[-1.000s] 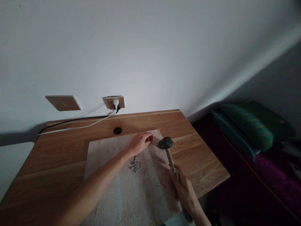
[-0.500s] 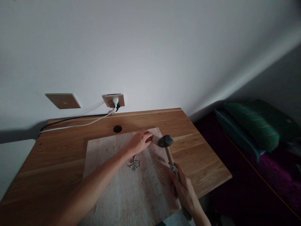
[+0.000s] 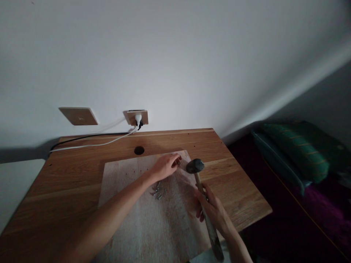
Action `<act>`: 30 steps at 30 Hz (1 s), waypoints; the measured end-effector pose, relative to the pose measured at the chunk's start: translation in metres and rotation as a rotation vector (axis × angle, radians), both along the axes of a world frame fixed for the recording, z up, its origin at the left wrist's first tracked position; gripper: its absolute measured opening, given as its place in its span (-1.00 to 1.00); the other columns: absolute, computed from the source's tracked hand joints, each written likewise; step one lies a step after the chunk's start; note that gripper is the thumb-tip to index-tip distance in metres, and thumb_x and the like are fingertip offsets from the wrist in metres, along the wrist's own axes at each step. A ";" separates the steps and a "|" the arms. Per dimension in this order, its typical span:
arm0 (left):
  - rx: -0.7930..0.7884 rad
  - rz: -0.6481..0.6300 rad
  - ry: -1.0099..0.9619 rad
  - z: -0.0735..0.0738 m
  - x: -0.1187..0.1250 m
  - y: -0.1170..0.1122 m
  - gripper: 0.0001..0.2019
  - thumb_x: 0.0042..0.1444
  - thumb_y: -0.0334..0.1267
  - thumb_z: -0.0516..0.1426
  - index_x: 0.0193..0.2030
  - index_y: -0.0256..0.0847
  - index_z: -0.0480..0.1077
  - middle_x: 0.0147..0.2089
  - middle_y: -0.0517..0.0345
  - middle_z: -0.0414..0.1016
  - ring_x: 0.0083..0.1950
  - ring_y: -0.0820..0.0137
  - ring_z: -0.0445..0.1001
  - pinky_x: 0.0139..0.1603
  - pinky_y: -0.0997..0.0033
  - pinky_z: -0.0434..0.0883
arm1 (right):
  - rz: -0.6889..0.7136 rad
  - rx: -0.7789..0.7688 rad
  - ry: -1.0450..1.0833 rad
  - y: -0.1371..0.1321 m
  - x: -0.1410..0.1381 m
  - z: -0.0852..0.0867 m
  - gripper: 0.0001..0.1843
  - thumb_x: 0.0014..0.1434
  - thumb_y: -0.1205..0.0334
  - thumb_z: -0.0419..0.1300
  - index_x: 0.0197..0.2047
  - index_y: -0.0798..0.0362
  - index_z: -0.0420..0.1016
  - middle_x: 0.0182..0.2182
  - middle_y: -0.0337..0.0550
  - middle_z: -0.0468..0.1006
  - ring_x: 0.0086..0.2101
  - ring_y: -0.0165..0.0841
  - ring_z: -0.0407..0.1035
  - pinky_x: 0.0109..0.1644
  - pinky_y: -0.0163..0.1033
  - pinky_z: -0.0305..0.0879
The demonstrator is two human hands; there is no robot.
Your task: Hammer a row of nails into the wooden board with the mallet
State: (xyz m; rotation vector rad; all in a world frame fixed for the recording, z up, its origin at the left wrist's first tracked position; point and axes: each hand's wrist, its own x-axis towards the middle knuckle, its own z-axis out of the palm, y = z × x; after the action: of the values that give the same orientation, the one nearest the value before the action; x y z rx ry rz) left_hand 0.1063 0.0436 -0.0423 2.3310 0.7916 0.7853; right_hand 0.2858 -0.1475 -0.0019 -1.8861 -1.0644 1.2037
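A pale wooden board (image 3: 142, 226) lies on a brown wooden desk (image 3: 68, 175). My left hand (image 3: 164, 166) reaches to the board's far right part, fingers pinched on something too small to make out, likely a nail. My right hand (image 3: 212, 212) grips the wooden handle of a hammer (image 3: 195, 166). The hammer's dark head hovers just right of my left fingertips. A small heap of several metal nails (image 3: 158, 191) lies on the board below my left wrist.
A round cable hole (image 3: 139, 150) is in the desk behind the board. White and black cables (image 3: 93, 140) run along the back edge to a wall socket (image 3: 138, 117). A green pillow (image 3: 294, 149) lies on a bed to the right.
My right hand has slid up the hammer handle, closer to the head. My left hand stays pinched at the same spot. The view has shifted slightly.
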 end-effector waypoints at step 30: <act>-0.108 -0.024 -0.093 0.005 -0.003 0.004 -0.66 0.06 -0.54 0.19 -0.01 -0.22 0.47 -0.12 0.07 0.62 -0.14 0.32 0.56 -0.03 0.30 0.48 | -0.058 0.131 -0.178 0.029 -0.006 -0.010 -0.47 0.28 -0.28 0.10 -0.04 0.03 0.42 -0.66 -0.40 0.38 -0.67 -0.34 0.33 -0.57 -0.29 0.21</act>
State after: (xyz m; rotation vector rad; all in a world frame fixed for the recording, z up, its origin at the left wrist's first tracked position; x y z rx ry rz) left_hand 0.1029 0.0472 -0.0370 2.1881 0.7455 0.8135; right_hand 0.2801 -0.1189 -0.0124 -1.9351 -1.1445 0.9243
